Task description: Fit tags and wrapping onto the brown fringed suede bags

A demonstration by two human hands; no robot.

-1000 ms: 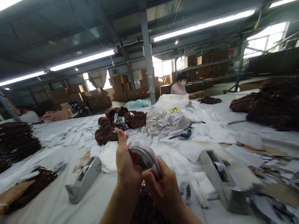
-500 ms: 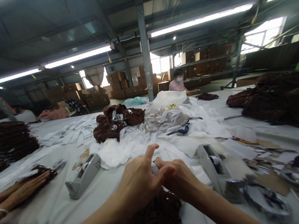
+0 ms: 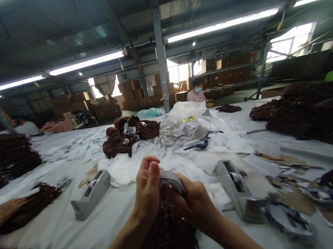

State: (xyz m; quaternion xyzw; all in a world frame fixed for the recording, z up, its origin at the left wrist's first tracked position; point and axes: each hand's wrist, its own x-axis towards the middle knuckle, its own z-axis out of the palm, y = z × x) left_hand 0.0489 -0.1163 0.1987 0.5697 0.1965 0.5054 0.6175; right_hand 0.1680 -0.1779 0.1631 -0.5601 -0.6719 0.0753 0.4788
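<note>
My left hand (image 3: 147, 190) and my right hand (image 3: 197, 204) meet just above the table's near edge. Both are closed on a roll of clear tape (image 3: 170, 180), the left thumb and fingers on its left side, the right fingers on its lower right. Under my wrists lies a dark brown fringed garment (image 3: 166, 239). A grey tape dispenser (image 3: 91, 194) stands to the left of my hands and another grey tape dispenser (image 3: 236, 192) to the right.
White paper slips and bags (image 3: 191, 133) cover the middle of the white table (image 3: 61, 230). Brown garment piles lie at the left (image 3: 7, 155), centre (image 3: 128, 134) and right (image 3: 308, 115). Another person's hand (image 3: 3, 209) rests on a brown piece at the left. A seated person (image 3: 197, 93) works across the table.
The roll was held up a second ago, then dropped low with my hands closed over it. Now it shows again between both hands. The neighbour's hand has slid left.
</note>
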